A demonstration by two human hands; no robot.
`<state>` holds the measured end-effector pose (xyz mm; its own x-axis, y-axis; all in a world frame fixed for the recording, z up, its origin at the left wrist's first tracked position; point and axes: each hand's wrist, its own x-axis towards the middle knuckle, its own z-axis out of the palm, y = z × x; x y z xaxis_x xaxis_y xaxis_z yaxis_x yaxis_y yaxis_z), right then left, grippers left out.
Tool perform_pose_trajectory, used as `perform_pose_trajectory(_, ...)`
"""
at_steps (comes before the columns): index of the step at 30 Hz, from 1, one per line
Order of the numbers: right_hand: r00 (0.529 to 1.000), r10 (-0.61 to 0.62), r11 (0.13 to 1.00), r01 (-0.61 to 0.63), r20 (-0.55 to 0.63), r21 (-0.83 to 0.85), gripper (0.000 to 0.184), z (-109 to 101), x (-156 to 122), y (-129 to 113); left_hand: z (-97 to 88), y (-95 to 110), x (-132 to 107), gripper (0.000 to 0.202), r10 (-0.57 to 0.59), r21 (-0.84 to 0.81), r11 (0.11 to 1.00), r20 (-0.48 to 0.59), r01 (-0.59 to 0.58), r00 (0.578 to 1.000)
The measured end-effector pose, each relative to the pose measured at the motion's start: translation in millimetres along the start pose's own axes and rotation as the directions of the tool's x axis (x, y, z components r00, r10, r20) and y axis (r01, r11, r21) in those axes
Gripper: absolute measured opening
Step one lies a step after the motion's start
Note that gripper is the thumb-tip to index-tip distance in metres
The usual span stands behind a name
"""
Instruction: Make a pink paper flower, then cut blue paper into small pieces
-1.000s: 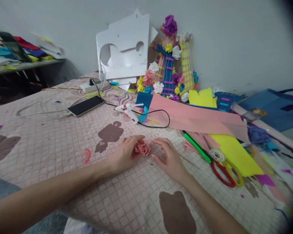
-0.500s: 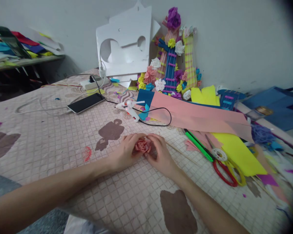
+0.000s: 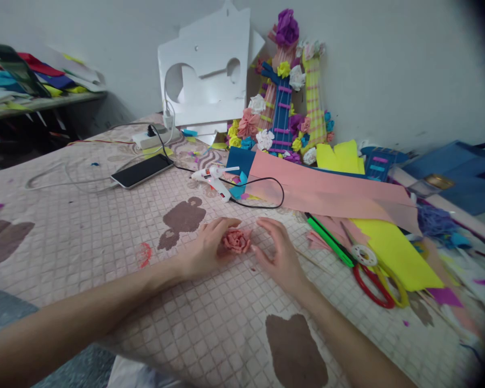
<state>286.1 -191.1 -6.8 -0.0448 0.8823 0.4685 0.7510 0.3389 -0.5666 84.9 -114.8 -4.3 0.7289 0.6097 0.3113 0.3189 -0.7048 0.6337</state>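
A small pink crepe-paper flower [image 3: 236, 241] sits upright at the middle of the table, its ruffled petals facing up. My left hand [image 3: 210, 247] curves around the flower's left side, thumb in front and fingers behind, gripping it. To the right, my right hand [image 3: 278, 253] is open, thumb and fingers apart, with a small gap between them and the petals. A thin wooden stick [image 3: 313, 260] lies just beyond my right hand, partly hidden by it.
A white glue gun [image 3: 214, 177] with a black cord lies behind my hands. At left is a phone [image 3: 142, 171] on a cable. Scissors [image 3: 374, 285], a green cutter [image 3: 330, 240], pink paper [image 3: 327, 188] and yellow paper [image 3: 402, 256] lie at right. Flower-covered paper guitars [image 3: 283, 113] lean on the wall.
My right hand has let go of the flower and moved slightly right, its fingers spreading. My left hand stays at the flower, which shows more fully now.
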Motion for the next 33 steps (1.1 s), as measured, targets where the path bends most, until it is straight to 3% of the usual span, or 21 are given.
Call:
perform_pose_trajectory(3,0.995,0.078,0.99,-0.086,-0.065,-0.115,0.031,-20.4,-1.7,15.4,-10.1,-4.5,1.8,0.063,0.007,-0.043,0.999,0.035,-0.005,0.999)
perform_pose_trajectory(5,0.991,0.121,0.961,-0.133,-0.062,-0.241,0.02,-35.2,-5.1,29.6,-18.5,-11.0,4.5,0.057,-0.008,-0.071,0.997,-0.002,0.008,1.0)
perform_pose_trajectory(9,0.974,0.213,0.879,-0.156,0.078,-0.451,0.007,-57.8,-15.8,56.9,-33.6,-27.8,11.8,0.038,-0.11,-0.073,0.992,-0.131,0.101,0.985)
perform_pose_trajectory(13,0.96,0.228,0.866,-0.124,0.163,-0.485,0.01,-64.1,-20.9,69.8,-41.6,-38.6,16.1,0.024,-0.18,-0.024,0.984,-0.033,0.179,0.983)
perform_pose_trajectory(18,0.97,0.234,0.887,-0.187,0.062,-0.422,0.012,-58.0,-16.0,57.5,-40.7,-35.5,15.7,0.017,-0.09,0.01,0.996,0.18,0.09,0.98)
perform_pose_trajectory(22,0.961,0.276,0.907,-0.269,-0.025,-0.324,0.01,-50.7,-12.6,39.2,-32.4,-31.4,14.2,0.019,-0.029,-0.01,0.999,0.166,0.031,0.986)
perform_pose_trajectory(26,0.958,0.287,0.923,-0.276,0.0,-0.27,0.014,-44.9,-11.7,29.9,-28.2,-26.6,12.7,0.009,-0.048,0.006,0.999,0.152,0.048,0.987)
perform_pose_trajectory(33,0.96,0.274,0.939,-0.255,0.055,-0.229,0.015,-40.3,-10.7,27.0,-34.1,-18.0,11.0,0.013,0.005,-0.049,0.999,0.259,0.008,0.966)
